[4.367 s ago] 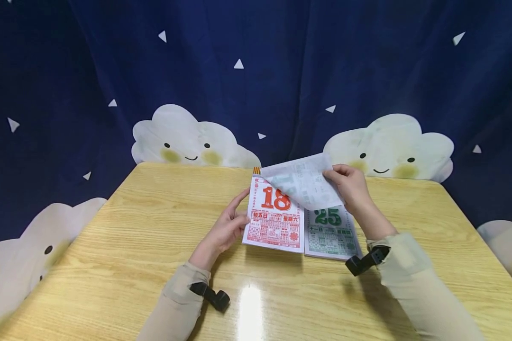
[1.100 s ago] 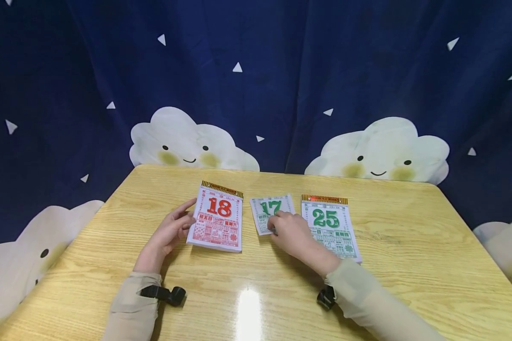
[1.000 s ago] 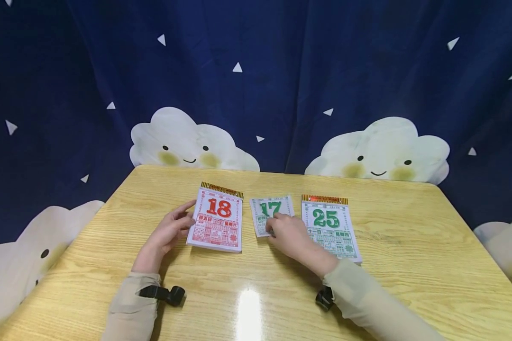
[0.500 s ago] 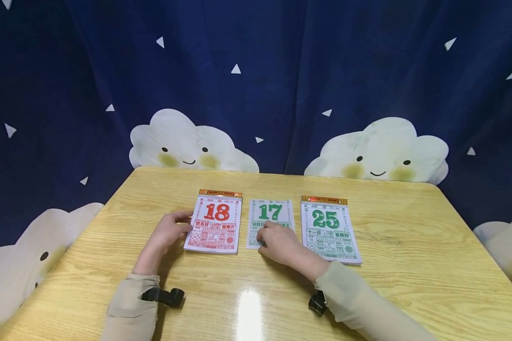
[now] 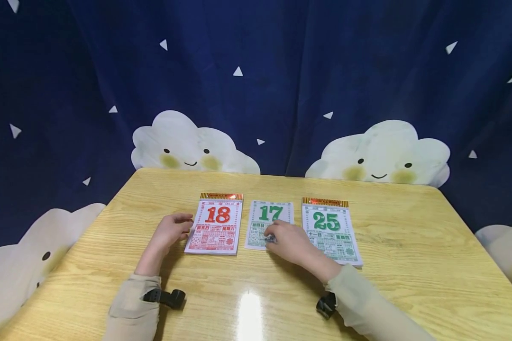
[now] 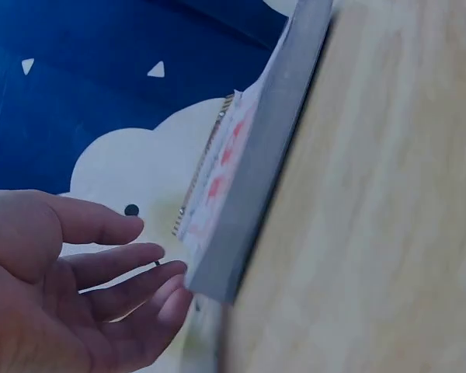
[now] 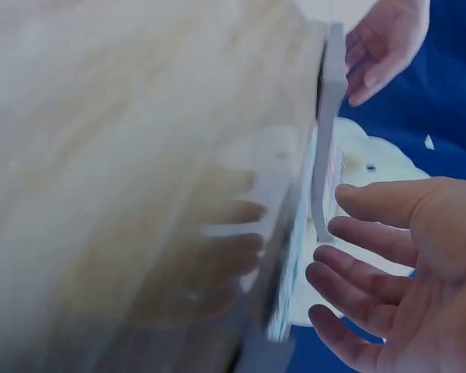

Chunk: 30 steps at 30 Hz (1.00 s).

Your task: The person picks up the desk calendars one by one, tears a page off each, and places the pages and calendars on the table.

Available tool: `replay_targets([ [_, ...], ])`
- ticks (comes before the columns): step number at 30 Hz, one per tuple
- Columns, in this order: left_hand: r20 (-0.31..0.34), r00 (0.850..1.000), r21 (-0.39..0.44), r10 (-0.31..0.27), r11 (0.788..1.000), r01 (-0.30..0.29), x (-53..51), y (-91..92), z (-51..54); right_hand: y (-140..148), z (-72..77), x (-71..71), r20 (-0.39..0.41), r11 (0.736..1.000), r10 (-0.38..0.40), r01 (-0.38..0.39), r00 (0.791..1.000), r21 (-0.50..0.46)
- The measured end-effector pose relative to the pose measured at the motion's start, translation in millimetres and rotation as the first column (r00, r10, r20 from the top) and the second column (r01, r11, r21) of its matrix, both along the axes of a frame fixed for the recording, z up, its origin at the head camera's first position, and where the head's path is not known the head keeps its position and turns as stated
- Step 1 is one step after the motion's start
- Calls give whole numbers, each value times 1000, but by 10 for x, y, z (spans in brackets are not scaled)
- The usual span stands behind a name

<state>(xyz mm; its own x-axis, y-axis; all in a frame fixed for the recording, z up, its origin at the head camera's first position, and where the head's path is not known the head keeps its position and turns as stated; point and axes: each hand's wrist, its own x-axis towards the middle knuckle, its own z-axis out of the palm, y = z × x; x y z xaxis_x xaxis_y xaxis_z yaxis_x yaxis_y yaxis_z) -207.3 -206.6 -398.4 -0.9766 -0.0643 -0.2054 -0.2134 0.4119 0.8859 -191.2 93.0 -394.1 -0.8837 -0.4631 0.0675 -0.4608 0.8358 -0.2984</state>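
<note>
Right hand (image 5: pixel 288 241): we see its fingers parted and loosely bent, pinching nothing, over the lower part of the 17 sheet (image 5: pixel 270 213); whether a fingertip touches the paper we cannot tell. Left hand (image 5: pixel 168 232): fingers slack and apart, at the left edge of the 18 pad (image 5: pixel 215 232), contact likewise unclear. Change noted: about a second ago the 18 pad was tipped up and the sheet sat askew; now both lie flat and nearly square. We judge the sheet fully laid down and separate from the pad. It rests between the 18 pad and the 25 pad (image 5: pixel 328 222), the row running along the table (image 5: pixel 409 284), short of its far edge.
</note>
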Motion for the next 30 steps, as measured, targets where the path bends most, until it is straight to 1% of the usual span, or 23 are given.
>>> replay_targets([
  [3,-48,999,-28,23,999,-24,-16,49,34,118,29,-11,23,998,-63,63,998,-22],
  [7,-99,995,-59,22,998,-28,-42,193,69,276,72,-33,47,991,-115,118,992,-56],
  [10,-125,992,-88,13,996,-24,-67,335,67,403,96,-43,52,987,-140,143,989,-72],
  [12,-144,990,-115,-6,993,-11,-86,436,62,498,116,-48,53,984,-160,164,986,-75],
  [15,-177,983,-158,-50,987,22,-105,585,59,649,145,-53,64,976,-196,201,978,-82],
  [19,-228,968,-197,-105,979,60,-127,785,51,841,171,-43,80,962,-242,250,967,-113],
  [21,-244,961,-199,-132,976,84,-129,891,48,919,172,-34,85,953,-267,276,960,-124],
  [23,-246,956,-203,-161,973,112,-123,996,40,984,170,-20,96,946,-287,298,953,-132],
  [27,-250,943,-190,-220,966,175,-102,1187,20,1098,163,3,111,923,-342,356,933,-145],
  [30,-240,933,-153,-268,960,236,-80,1330,21,1185,157,19,117,904,-387,402,914,-146],
])
